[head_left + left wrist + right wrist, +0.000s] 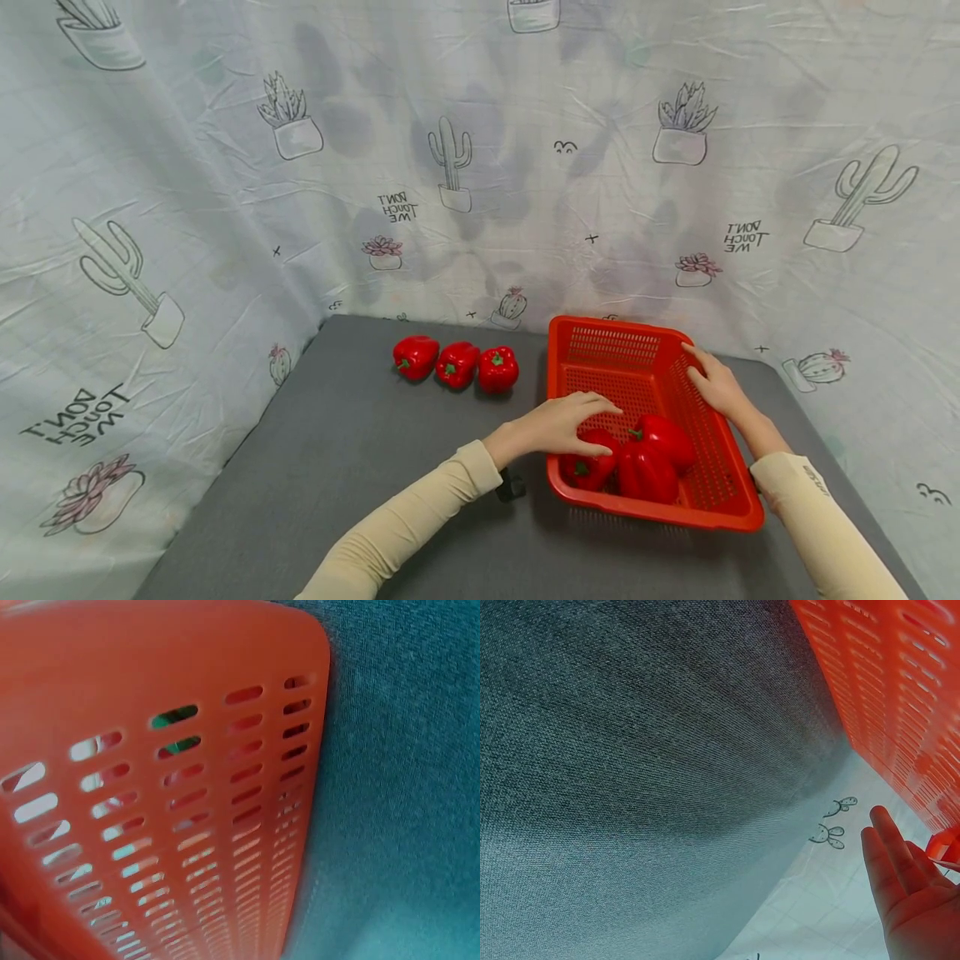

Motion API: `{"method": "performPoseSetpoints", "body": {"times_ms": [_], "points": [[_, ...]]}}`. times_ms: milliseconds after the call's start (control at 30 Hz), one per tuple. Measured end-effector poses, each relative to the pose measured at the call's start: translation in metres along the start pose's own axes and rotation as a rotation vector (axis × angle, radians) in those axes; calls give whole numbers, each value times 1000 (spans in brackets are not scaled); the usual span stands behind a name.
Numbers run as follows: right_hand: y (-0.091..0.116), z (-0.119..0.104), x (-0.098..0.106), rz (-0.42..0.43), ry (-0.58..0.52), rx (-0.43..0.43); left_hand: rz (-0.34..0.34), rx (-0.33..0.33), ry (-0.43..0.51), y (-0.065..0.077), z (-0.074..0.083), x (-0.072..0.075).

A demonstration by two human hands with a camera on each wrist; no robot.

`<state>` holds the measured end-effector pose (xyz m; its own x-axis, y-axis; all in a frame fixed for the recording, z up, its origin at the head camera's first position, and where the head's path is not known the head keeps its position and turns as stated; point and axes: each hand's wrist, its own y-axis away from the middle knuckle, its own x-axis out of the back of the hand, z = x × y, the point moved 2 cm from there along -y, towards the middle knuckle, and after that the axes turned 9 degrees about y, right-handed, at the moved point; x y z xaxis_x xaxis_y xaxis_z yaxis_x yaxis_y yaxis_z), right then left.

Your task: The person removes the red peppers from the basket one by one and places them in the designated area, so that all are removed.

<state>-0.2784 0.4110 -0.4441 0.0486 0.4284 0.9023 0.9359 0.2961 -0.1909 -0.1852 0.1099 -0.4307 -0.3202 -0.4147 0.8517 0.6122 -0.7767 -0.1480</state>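
A red plastic basket (609, 323) with slotted walls stands on the grey table and holds several red bell peppers (648, 471) at its near end. My left hand (562, 427) reaches over the basket's left rim, fingers extended above the near-left bell pepper (588, 475); contact is unclear. In the left wrist view only the basket wall (150, 667) and table show, not the hand. At the basket's right rim rests my right hand (720, 385). The right wrist view shows this hand (911, 892) with fairly straight fingers outside the basket wall (900, 690).
Left of the basket, a row of 3 red bell peppers (457, 365) lies toward the back of the grey table (360, 450). A pale curtain (465, 275) printed with potted cacti hangs behind and beside the table. A small dark object (512, 485) shows beneath my left wrist.
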Motion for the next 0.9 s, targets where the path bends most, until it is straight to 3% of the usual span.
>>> {"method": "performPoseSetpoints", "body": {"times_ms": [333,900], "points": [[0,-4,2,-17,-15,-14,-46,55,-177,-4,3,-7],[-1,-3,2,-33,-8,-19,-141,118,-317,-6,4,-13]]}}
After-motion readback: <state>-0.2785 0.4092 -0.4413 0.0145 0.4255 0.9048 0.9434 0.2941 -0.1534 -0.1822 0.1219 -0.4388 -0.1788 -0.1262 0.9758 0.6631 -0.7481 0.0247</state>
